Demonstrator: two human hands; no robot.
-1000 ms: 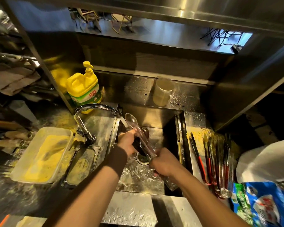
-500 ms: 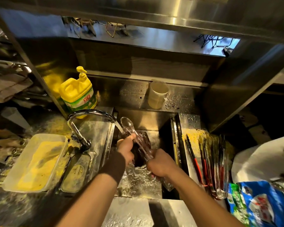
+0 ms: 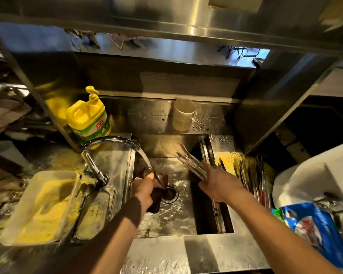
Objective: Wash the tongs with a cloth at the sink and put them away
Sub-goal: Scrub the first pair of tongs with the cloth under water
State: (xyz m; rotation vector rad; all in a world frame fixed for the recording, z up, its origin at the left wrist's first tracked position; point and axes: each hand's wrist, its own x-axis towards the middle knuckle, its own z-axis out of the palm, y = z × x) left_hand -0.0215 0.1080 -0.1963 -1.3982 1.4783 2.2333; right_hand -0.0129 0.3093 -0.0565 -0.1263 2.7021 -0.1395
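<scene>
My right hand grips clear plastic tongs over the right side of the steel sink; the tongs are blurred and point up and to the left. Under the running stream from the faucet, my left hand holds a dark brown cloth above the drain. The two hands are apart, and the cloth is clear of the tongs.
Several other tongs, some red-handled, lie on the yellow-stained ledge right of the sink. A yellow soap bottle and a pale cup stand behind the basin. A tub of yellow crumbs sits left, a blue bag right.
The hands have parted: my right hand carried the tongs to the right, away from the cloth, while my left hand stayed with the cloth under the running water.
</scene>
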